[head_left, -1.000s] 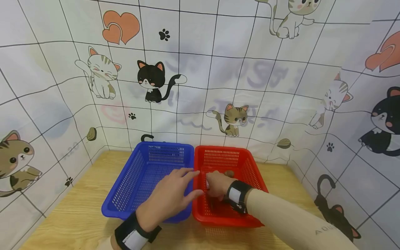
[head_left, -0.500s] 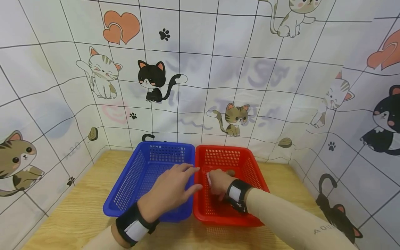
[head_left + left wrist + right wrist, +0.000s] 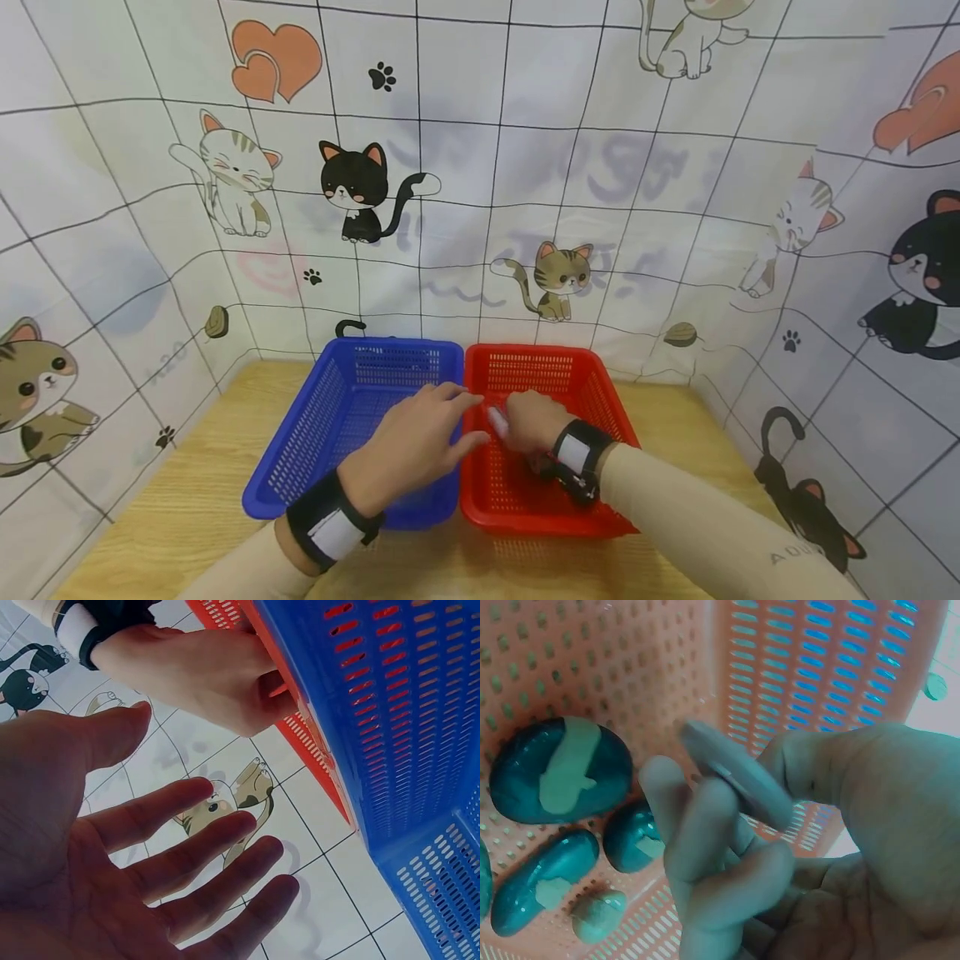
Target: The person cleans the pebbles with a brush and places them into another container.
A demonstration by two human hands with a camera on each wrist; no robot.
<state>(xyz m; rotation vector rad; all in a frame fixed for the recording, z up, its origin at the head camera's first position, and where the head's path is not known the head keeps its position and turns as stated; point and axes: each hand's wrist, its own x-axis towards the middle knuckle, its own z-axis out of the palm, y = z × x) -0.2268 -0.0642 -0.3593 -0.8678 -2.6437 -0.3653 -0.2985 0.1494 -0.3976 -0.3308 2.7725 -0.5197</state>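
My right hand (image 3: 534, 421) is inside the red basket (image 3: 547, 527), pinching a flat, smooth pebble (image 3: 739, 772) between thumb and fingers. From the head view the pebble looks pale, and much of it is behind the hand. Below it, the right wrist view shows a large shiny dark stone (image 3: 521, 780), a longer dark stone (image 3: 525, 904) and a small pale one (image 3: 600, 916), among several lying on the basket floor. Over the right side of the blue basket (image 3: 367, 417) hovers my left hand (image 3: 408, 442), fingers spread and holding nothing.
The two baskets stand side by side on a wooden table (image 3: 180, 442), rims nearly meeting. White cloth (image 3: 480, 167) printed with cats and a grid surrounds the table at the back and sides. Perforated walls form the baskets' sides.
My right hand has risen a little and moved away from me within the red basket, with the pebble tilting in its grip. The left hand stays nearly in place.
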